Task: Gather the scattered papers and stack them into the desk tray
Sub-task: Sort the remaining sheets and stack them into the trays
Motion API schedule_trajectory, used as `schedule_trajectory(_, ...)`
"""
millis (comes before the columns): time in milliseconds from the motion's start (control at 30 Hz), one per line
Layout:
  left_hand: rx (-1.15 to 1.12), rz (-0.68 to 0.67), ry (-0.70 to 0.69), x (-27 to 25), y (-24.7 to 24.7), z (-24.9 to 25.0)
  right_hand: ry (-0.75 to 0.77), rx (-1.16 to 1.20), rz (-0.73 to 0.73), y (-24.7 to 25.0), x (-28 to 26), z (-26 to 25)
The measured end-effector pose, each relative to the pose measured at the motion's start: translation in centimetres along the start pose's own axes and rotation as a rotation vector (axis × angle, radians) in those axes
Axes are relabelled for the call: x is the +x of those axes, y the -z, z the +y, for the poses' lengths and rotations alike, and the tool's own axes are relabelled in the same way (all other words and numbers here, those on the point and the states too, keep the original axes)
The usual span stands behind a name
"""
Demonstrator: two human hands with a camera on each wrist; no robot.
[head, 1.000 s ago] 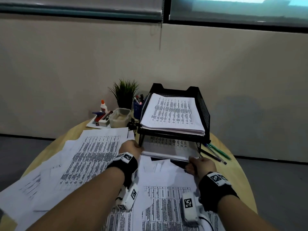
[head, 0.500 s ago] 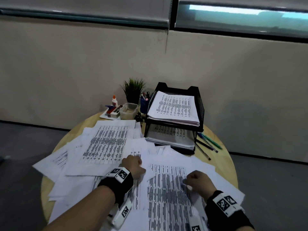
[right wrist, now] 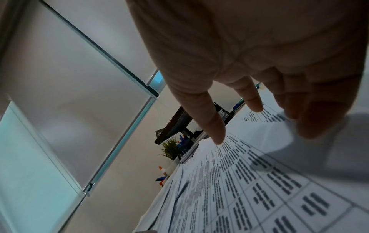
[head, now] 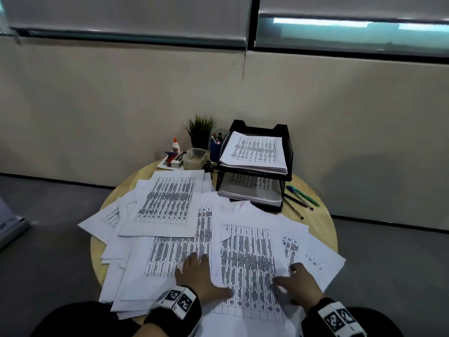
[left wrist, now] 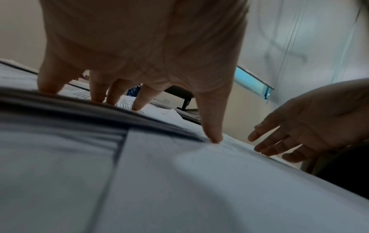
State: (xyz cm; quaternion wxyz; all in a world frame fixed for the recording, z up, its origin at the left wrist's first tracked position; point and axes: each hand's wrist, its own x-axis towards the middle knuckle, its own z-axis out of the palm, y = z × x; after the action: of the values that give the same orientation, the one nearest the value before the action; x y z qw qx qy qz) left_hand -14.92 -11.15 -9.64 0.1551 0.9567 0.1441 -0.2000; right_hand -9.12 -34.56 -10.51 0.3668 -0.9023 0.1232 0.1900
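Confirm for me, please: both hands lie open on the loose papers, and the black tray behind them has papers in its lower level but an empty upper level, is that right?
Not quite. The tray's upper level is not empty: a stack of papers lies in it, as the head view shows. The rest holds: the left hand and right hand lie open on the loose papers, and the lower level holds papers too.

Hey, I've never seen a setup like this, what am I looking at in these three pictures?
No machine here: a person wears cameras on the head and on both wrists. The head view looks down at a round table strewn with printed papers; a black desk tray at the back already holds stacks. Each wrist view looks along one palm. The left hand presses spread fingers on the sheets; the right hand lies open on a sheet. Nothing is gripped. Pens, a plant and a glue bottle stand nearby.
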Motion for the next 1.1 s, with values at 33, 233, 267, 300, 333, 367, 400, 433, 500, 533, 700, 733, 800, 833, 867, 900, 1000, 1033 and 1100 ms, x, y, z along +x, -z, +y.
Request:
schedule_trajectory(33, 0.004, -0.016, 0.012, -0.1, -0.2, 0.2, -0.001, 0.008, 0.012, 0.1, 0.0, -0.1)
schedule_trajectory(233, 0.003, -0.034, 0.061, 0.2, -0.5, 1.3, -0.028, -0.091, 0.059, -0.1, -0.5, -0.7)
schedule_trajectory(267, 0.008, -0.034, 0.063, 0.3, -0.5, 1.3, -0.040, -0.134, 0.063, -0.3, -0.7, -0.9)
schedule_trajectory(300, 0.012, -0.033, 0.063, 0.4, -0.6, 1.3, -0.049, -0.174, 0.058, -0.4, -0.9, -1.1)
schedule_trajectory(333, 0.013, -0.031, 0.062, 0.5, -0.7, 1.3, -0.048, -0.199, 0.054, -0.5, -1.0, -1.3)
schedule_trajectory(367, 0.015, -0.025, 0.061, 0.5, -0.7, 1.3, -0.043, -0.197, 0.052, -0.8, -1.0, -1.4)
schedule_trajectory(400, 0.020, -0.018, 0.059, 0.5, -0.8, 1.2, -0.037, -0.151, 0.055, -1.0, -1.0, -1.4)
schedule_trajectory(433, 0.025, -0.013, 0.058, 0.6, -0.8, 1.2, -0.030, -0.055, 0.056, -1.2, -1.0, -1.3)
schedule_trajectory(500, 0.030, -0.011, 0.058, 0.7, -0.9, 1.1, 0.008, 0.193, 0.073, -1.5, -1.0, -1.1)
schedule_trajectory(533, 0.030, -0.013, 0.062, 0.8, -0.9, 1.1, 0.023, 0.283, 0.082, -1.5, -0.9, -1.0)
schedule_trajectory(700, 0.028, 0.007, 0.105, 0.9, -0.6, 1.7, 0.092, 0.230, 0.053, -1.1, 0.0, -1.0)
schedule_trajectory(733, 0.035, 0.013, 0.110, 0.9, -0.5, 1.7, 0.112, 0.184, 0.057, -0.9, 0.0, -1.0)
schedule_trajectory(800, 0.008, 0.026, 0.087, 1.0, 0.0, 1.4, 0.142, 0.148, 0.065, -0.1, -0.2, -1.0)
schedule_trajectory(833, -0.028, 0.042, 0.056, 1.2, 0.3, 1.1, 0.150, 0.149, 0.076, 0.5, -0.3, -0.9)
schedule_trajectory(867, -0.072, 0.068, 0.032, 1.4, 0.7, 0.7, 0.155, 0.151, 0.096, 1.1, -0.3, -0.8)
schedule_trajectory(900, -0.110, 0.100, 0.023, 1.4, 1.2, 0.3, 0.158, 0.155, 0.117, 1.7, -0.3, -0.6)
schedule_trajectory(1000, -0.159, 0.199, -0.005, 0.9, 2.5, -0.2, 0.181, 0.238, 0.172, 2.9, -0.1, 0.0)
schedule_trajectory(1033, -0.168, 0.218, -0.027, 0.7, 2.7, -0.2, 0.191, 0.264, 0.171, 2.9, -0.1, 0.1)
schedule_trajectory(1100, -0.210, 0.234, -0.066, 0.2, 2.7, 0.1, 0.208, 0.333, 0.136, 2.4, 0.0, 0.2)
